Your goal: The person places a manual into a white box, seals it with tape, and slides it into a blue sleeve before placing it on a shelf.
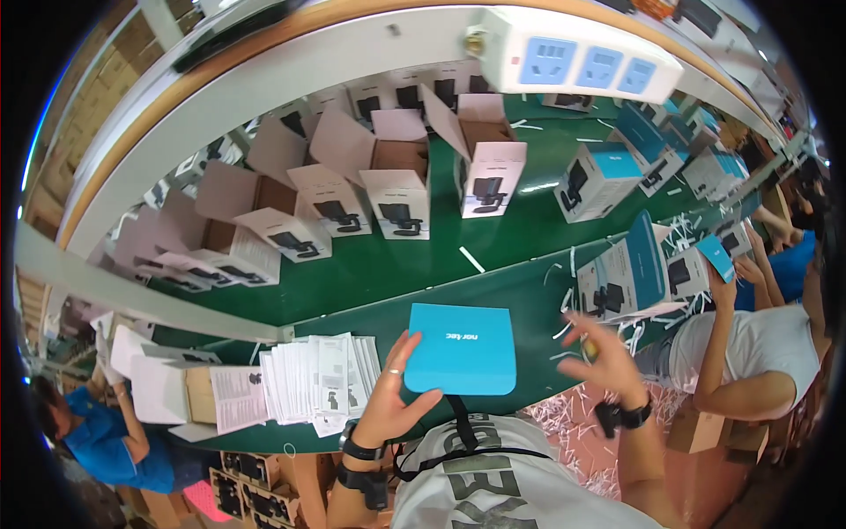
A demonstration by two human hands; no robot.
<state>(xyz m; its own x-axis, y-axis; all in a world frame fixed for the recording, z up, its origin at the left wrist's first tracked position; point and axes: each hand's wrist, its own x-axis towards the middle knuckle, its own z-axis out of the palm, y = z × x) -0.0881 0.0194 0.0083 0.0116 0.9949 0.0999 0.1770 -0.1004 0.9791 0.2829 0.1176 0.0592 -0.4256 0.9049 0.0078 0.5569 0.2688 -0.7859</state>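
A box with a bright blue top (463, 348) is in front of me at the near edge of the green table, its lid face up. My left hand (392, 397) grips its near left corner, fingers along the left side and thumb at the front edge. To the right of the box, my right hand (604, 357) is raised with fingers spread, apart from the box. A stack of white printed leaflets (322, 375) lies left of my left hand. Right of my right hand stands a carton with its blue flap (648, 264) raised.
Several open white cartons (397, 198) stand in a row on the green table (370, 278) beyond. A white socket strip (582, 57) hangs above. Closed blue-topped boxes (599, 176) stand at the far right. Co-workers sit left (115, 441) and right (749, 353). Paper shreds (573, 432) cover the floor.
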